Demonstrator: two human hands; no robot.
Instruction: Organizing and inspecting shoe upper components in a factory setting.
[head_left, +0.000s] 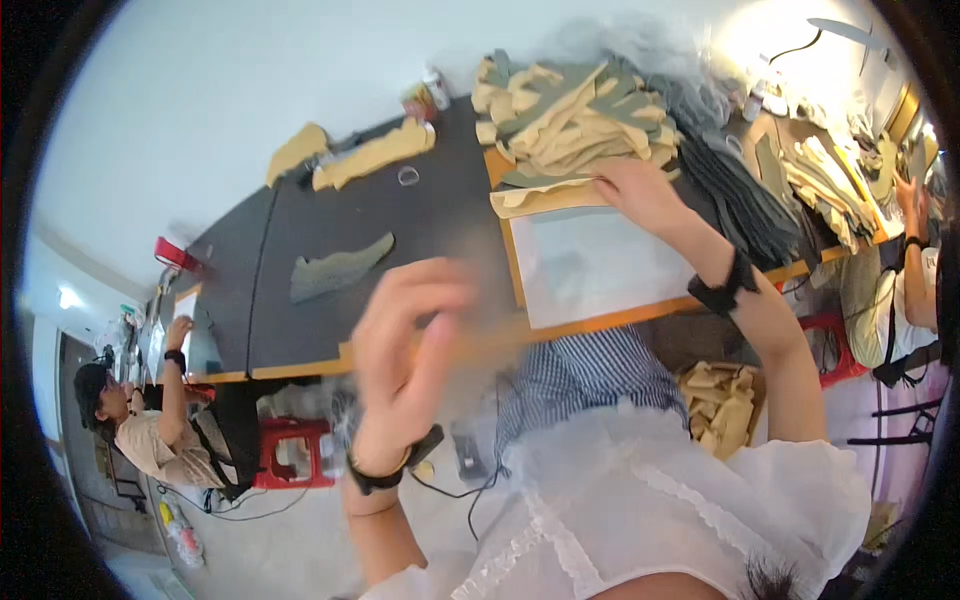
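Note:
My right hand [645,195] reaches to the front of a big heap of tan and olive cut fabric pieces [575,115]. Its fingers are closed at the right end of a long tan cut piece [545,198], which lies along the back edge of a white sheet [600,265] on a board. Nearer me and to the left, my left hand [410,340] is raised over the table's front edge. Thumb and fingers are apart and somewhat smeared by motion, with nothing visible in them. A single olive cut piece [340,268] lies flat on the dark table beyond it.
More tan pieces [375,155] lie at the back left, near a tape-like ring [408,176]. Dark strips [735,185] hang over the table's right side. A bin of tan pieces [720,405] stands below. People work at both sides, by red stools [293,450].

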